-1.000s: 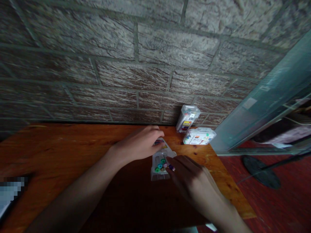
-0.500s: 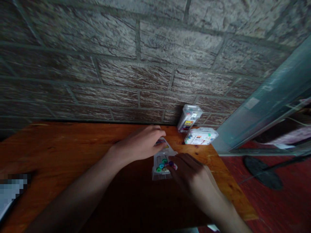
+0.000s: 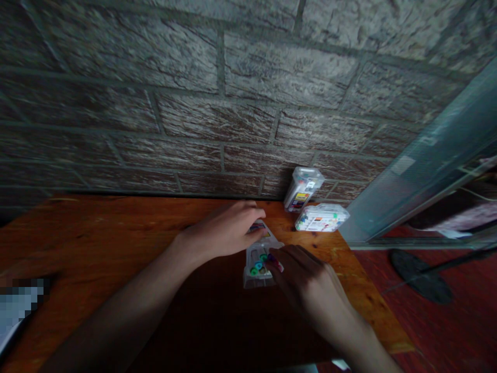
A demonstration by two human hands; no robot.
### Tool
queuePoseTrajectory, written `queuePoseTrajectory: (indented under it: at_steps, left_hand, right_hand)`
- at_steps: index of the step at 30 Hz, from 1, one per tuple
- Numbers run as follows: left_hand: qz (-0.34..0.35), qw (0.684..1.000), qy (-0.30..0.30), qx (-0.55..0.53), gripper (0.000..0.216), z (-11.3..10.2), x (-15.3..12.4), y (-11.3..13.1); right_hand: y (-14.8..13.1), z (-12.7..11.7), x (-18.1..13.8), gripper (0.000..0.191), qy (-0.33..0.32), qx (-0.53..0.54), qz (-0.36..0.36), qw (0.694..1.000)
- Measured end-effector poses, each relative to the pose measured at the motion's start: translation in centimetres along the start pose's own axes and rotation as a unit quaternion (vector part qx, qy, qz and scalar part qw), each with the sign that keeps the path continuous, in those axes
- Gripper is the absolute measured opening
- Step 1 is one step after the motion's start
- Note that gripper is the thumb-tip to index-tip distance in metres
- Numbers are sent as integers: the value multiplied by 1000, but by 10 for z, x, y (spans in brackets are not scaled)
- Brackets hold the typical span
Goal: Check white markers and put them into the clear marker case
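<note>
A clear plastic marker case (image 3: 252, 283) lies opened on the wooden table in front of me. Inside it are several markers (image 3: 258, 266) with green, blue and teal ends. My left hand (image 3: 233, 225) is closed over the case's raised lid (image 3: 267, 234), thumb on one face and fingers curled round the far edge. At the right side of the case, my right hand (image 3: 301, 272) pinches a marker with a purple end (image 3: 275, 263), just above the others. My right fingers cover part of that marker and the case's right side.
Behind and right of my hands, a clear case (image 3: 303, 190) stands upright by the brick wall (image 3: 190, 119). A second white-labelled clear case (image 3: 322, 218) stands near the right edge of the wooden table (image 3: 116, 228). A blurred-out object (image 3: 21, 305) lies at far left.
The purple-ended marker has tilted slightly in my right fingers, and its end has moved a little up and left. My left hand stays at the lid.
</note>
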State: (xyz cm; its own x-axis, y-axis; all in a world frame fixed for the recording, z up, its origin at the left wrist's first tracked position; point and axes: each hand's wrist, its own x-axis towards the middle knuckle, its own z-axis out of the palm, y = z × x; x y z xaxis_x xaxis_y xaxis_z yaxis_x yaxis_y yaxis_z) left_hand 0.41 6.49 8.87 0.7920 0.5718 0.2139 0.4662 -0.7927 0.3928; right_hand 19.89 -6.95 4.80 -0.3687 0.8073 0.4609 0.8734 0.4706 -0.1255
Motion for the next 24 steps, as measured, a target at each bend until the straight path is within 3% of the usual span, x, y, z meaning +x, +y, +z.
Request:
queuePoseTrajectory:
  at_steps: [4,8,13,17,20,24]
  left_hand:
    - [-2,1000,-6,7,21,-1,-1,0]
    - [2,999,9,32,24,-7,-3,-4]
    - [-51,995,47,68,35,-21,-3,-35]
    - [-160,985,32,49,32,-21,-5,-76]
    - [-206,978,-2,43,31,-8,-14,-101]
    - [-236,971,-35,34,43,13,-37,-117]
  right_hand:
    - [0,0,0,22,3,4,-1,1000]
    - [-3,-9,-3,24,44,17,-19,999]
    - [22,-19,3,14,132,112,20,985]
    - [73,10,18,27,183,219,197,938]
    - [101,40,25,38,189,229,220,929]
    - [110,60,21,40,162,230,215,935]
